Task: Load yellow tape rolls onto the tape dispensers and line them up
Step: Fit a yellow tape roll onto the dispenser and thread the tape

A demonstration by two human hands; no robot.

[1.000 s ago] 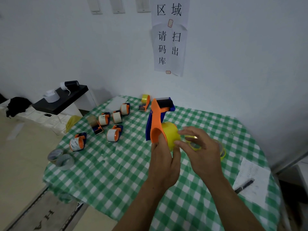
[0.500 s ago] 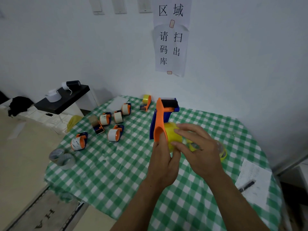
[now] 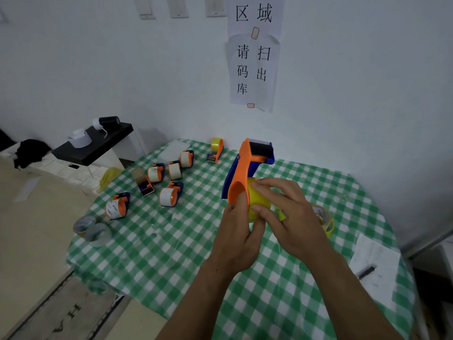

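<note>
Head view, centre of frame. Gripping the tape dispenser point(image 3: 241, 173) by its orange handle with the left hand point(image 3: 239, 239), long axis upright, cutter uppermost. Right hand point(image 3: 291, 222) curled round the yellow tape roll point(image 3: 255, 202), pressed against the dispenser's right side, just right of the left thumb.

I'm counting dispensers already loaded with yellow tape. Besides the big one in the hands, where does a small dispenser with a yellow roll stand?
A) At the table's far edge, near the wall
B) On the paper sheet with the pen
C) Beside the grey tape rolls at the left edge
A: the small dispenser carrying a yellow roll stands at the far edge of the table, close to the wall.
</note>
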